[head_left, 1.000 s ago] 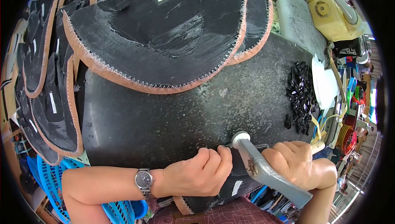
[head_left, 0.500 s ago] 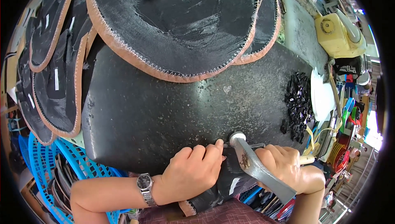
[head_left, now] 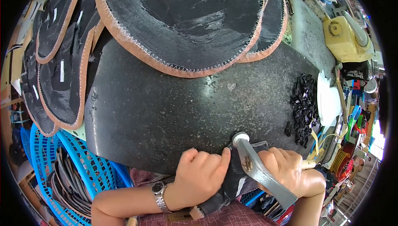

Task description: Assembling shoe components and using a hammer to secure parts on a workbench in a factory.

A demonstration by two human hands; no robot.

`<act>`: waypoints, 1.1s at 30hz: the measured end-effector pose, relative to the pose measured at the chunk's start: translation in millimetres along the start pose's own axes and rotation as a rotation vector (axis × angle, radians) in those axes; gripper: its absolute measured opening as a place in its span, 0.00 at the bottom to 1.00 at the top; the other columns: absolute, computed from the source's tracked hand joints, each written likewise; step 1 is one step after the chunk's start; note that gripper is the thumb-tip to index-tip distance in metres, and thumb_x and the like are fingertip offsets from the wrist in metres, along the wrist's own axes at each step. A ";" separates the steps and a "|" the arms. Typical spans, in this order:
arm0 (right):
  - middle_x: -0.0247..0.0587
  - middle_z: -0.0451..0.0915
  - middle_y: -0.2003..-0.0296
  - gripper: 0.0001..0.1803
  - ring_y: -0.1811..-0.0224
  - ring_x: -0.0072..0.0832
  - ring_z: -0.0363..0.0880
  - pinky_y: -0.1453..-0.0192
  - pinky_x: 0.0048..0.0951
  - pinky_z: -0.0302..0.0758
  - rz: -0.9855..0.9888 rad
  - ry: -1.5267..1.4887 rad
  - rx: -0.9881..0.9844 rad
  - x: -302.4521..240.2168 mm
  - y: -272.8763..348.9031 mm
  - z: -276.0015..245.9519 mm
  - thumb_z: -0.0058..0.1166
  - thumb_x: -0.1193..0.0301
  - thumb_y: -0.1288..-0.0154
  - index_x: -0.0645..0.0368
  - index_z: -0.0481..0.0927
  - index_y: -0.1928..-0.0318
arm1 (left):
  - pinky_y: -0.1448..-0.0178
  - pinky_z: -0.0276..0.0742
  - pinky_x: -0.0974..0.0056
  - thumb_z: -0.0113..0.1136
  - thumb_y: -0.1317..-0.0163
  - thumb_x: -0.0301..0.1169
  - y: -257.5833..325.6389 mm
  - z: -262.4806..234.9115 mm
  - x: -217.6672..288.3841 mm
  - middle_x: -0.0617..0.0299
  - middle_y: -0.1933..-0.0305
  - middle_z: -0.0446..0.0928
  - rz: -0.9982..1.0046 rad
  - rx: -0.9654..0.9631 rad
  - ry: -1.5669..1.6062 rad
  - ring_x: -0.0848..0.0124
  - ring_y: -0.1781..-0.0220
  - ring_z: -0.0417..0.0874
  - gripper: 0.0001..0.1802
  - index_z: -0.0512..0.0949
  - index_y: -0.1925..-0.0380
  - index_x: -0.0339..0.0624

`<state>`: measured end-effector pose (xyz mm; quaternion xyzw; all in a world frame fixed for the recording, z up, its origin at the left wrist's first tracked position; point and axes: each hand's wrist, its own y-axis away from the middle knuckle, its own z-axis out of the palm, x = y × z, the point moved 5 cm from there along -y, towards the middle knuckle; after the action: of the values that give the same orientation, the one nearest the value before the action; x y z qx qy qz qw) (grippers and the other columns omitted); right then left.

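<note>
Both my hands are at the near edge of a black board. My right hand [head_left: 282, 170] grips a steel hammer [head_left: 265, 174], whose round face points away from me; the pale handle sticks out to the right. A dark metal wire loop [head_left: 261, 144] shows just beyond those fingers. My left hand [head_left: 203, 176], with a steel watch [head_left: 158, 190] on its wrist, is closed on a black fabric piece [head_left: 233, 176] with a white tag, which hangs down toward my lap. A tan strip of its edging [head_left: 197, 213] shows below. The fingertips hide what they pinch.
Large black panels [head_left: 182, 31] with tan zigzag-stitched edging lie at the far side and left. The black board [head_left: 174, 109] bears a heap of small shiny black pieces [head_left: 306, 105] at right. Beyond stands a yellow container [head_left: 346, 39]. A blue basket [head_left: 78, 155] sits lower left.
The left hand and forearm have shifted right and slightly down, and the black piece has bunched lower in my lap. The hammer stays nearly in place. The whole view has shifted slightly.
</note>
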<state>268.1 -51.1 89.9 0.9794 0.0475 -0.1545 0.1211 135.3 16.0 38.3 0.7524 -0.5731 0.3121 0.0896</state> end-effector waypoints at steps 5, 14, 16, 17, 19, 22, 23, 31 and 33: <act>0.31 0.63 0.81 0.14 0.84 0.23 0.70 0.84 0.26 0.67 -0.105 0.054 -0.037 5.6 -0.9 -1.7 0.55 0.68 0.52 0.62 0.72 0.66 | 0.64 0.65 0.69 0.58 0.47 0.27 -0.8 8.1 17.7 0.67 0.78 0.65 0.258 0.016 -0.423 0.73 0.75 0.68 0.13 0.82 0.63 0.31; 0.31 0.64 0.80 0.17 0.83 0.23 0.71 0.82 0.24 0.67 -0.153 0.022 0.001 6.2 -12.8 -8.4 0.55 0.68 0.56 0.63 0.73 0.64 | 0.62 0.70 0.66 0.53 0.48 0.28 0.7 18.1 26.7 0.64 0.79 0.67 0.367 -0.102 -0.690 0.72 0.76 0.69 0.16 0.82 0.62 0.28; 0.31 0.64 0.80 0.16 0.83 0.22 0.71 0.83 0.24 0.66 -0.158 0.053 -0.051 1.7 -12.6 -9.6 0.55 0.69 0.56 0.63 0.74 0.65 | 0.60 0.69 0.63 0.49 0.46 0.31 -2.0 17.9 30.3 0.61 0.77 0.70 0.416 -0.116 -0.738 0.69 0.75 0.68 0.20 0.81 0.60 0.27; 0.31 0.64 0.80 0.16 0.83 0.22 0.71 0.83 0.24 0.66 -0.160 0.055 -0.051 1.5 -16.1 -11.1 0.55 0.69 0.56 0.63 0.74 0.65 | 0.60 0.69 0.63 0.49 0.46 0.31 -1.3 18.7 30.2 0.61 0.77 0.70 0.414 -0.114 -0.739 0.69 0.75 0.68 0.20 0.81 0.60 0.27; 0.30 0.63 0.81 0.15 0.84 0.22 0.70 0.84 0.24 0.66 -0.219 0.089 -0.018 -0.4 -23.6 -18.2 0.55 0.69 0.55 0.63 0.73 0.66 | 0.59 0.69 0.64 0.48 0.45 0.30 0.4 21.0 29.7 0.61 0.77 0.70 0.414 -0.132 -0.737 0.68 0.75 0.68 0.20 0.81 0.60 0.27; 0.29 0.60 0.82 0.13 0.85 0.22 0.69 0.85 0.25 0.65 -0.193 0.037 0.026 -2.6 -19.1 -12.0 0.55 0.69 0.55 0.62 0.72 0.69 | 0.59 0.69 0.64 0.50 0.46 0.31 2.0 17.5 30.0 0.62 0.76 0.70 0.410 -0.165 -0.773 0.69 0.74 0.69 0.20 0.81 0.60 0.26; 0.29 0.60 0.82 0.12 0.85 0.22 0.68 0.85 0.25 0.65 -0.159 0.053 -0.033 -3.3 -15.7 -9.3 0.56 0.69 0.55 0.61 0.71 0.70 | 0.59 0.69 0.64 0.50 0.46 0.31 0.1 14.8 28.9 0.62 0.76 0.70 0.413 -0.159 -0.772 0.69 0.74 0.69 0.20 0.81 0.60 0.26; 0.34 0.67 0.78 0.16 0.81 0.26 0.74 0.80 0.28 0.70 -0.161 0.070 0.084 -7.3 -22.2 -20.9 0.57 0.68 0.56 0.59 0.70 0.66 | 0.60 0.69 0.66 0.52 0.48 0.31 9.1 4.6 18.8 0.65 0.77 0.66 0.345 -0.098 -0.250 0.72 0.73 0.68 0.21 0.79 0.57 0.27; 0.34 0.67 0.78 0.14 0.80 0.24 0.73 0.80 0.28 0.71 -0.204 0.134 -0.051 -12.9 -17.0 -5.4 0.57 0.68 0.56 0.58 0.70 0.68 | 0.62 0.68 0.67 0.53 0.47 0.31 5.8 2.6 20.0 0.65 0.76 0.69 0.383 -0.174 -0.280 0.72 0.73 0.69 0.19 0.79 0.58 0.29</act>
<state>255.2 -34.0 95.2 0.9741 0.1590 -0.0991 0.1263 133.9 -3.4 46.4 0.6554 -0.7368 0.1655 0.0131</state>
